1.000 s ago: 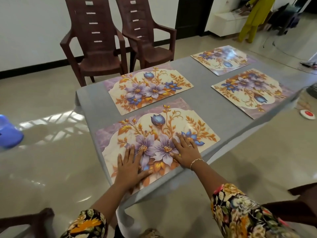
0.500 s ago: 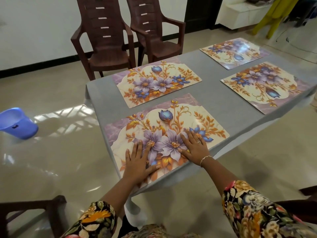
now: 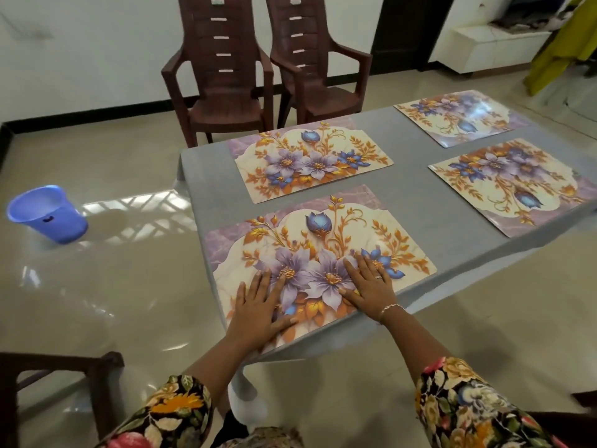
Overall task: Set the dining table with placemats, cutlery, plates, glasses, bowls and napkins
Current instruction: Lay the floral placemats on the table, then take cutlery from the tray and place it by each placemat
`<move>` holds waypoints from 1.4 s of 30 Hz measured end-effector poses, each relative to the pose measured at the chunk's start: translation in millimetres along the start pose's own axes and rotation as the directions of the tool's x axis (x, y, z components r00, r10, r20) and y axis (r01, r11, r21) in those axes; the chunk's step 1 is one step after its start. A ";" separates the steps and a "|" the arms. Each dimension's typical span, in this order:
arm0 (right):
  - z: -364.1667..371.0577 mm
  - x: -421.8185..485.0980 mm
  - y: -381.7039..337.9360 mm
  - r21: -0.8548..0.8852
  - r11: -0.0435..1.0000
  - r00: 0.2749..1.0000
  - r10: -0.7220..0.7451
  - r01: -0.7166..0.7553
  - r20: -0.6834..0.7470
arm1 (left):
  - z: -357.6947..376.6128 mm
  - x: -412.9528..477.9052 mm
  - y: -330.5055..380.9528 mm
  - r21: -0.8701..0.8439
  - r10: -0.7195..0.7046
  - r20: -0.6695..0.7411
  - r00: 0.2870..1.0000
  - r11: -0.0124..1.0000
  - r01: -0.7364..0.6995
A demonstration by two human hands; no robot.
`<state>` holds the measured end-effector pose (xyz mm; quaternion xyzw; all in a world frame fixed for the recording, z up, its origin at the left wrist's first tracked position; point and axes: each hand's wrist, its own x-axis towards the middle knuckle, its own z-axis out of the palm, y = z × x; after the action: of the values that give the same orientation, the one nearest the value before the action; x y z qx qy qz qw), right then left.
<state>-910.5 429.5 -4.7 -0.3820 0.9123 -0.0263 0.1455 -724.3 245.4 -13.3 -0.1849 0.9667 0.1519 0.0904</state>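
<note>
A person presses left hand [image 3: 258,310] and right hand [image 3: 371,286] flat, fingers [image 3: 263,279] straight, on a floral placemat [image 3: 323,234] at the grey counter [image 3: 410,195]'s 6 o'clock edge. A second placemat [image 3: 310,161] lies at 12 o'clock, a third placemat [image 3: 458,116] at 1 o'clock and a fourth placemat [image 3: 517,182] at 3 o'clock. Two brown chairs [image 3: 223,79] stand at 11 o'clock, and a blue bucket [image 3: 48,213] sits on the floor at 9 o'clock.

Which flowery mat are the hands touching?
The placemat nearest the camera: the left hand and right hand both lie flat on its purple flowers. No other has a hand on it.
</note>
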 end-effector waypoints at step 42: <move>103.3 -83.1 -535.5 -0.045 0.488 0.484 -0.872 0.872 -0.076 | -0.2 -443.0 -312.8 -0.314 -0.874 -0.063 0.481 0.475 0.822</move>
<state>-456.5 116.1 2.2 -0.7894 0.5991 -0.1131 0.0716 -198.5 114.6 7.8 -0.6661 0.7230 0.1816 0.0262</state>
